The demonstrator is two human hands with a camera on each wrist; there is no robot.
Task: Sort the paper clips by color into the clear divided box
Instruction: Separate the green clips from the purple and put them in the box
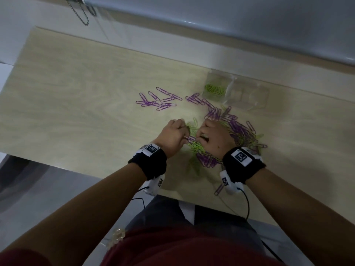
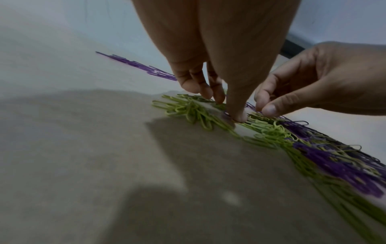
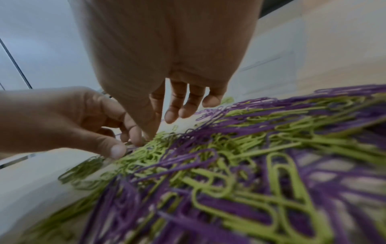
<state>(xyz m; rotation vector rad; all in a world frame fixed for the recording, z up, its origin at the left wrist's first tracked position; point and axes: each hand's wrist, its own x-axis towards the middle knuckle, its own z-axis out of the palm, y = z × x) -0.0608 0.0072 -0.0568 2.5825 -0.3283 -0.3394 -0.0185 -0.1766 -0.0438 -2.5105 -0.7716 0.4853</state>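
A mixed pile of green and purple paper clips (image 1: 233, 134) lies on the pale wooden table (image 1: 76, 112). My left hand (image 1: 183, 136) and right hand (image 1: 200, 138) meet at the pile's left edge, each pinching an end of a purple paper clip (image 1: 190, 139) between thumb and forefinger. In the left wrist view, my left hand (image 2: 226, 107) has its thumb down on the clips. My right hand (image 3: 150, 132) keeps its other fingers loosely stretched over the pile (image 3: 229, 165). The clear divided box (image 1: 247, 96) stands at the back right, with green clips (image 1: 214, 89) in its left compartment.
A loose group of purple clips (image 1: 159, 100) lies apart, behind my hands toward the left. One stray purple clip (image 1: 219, 189) sits near the table's front edge. A window ledge and a bead chain (image 1: 82, 14) lie beyond the table's far edge.
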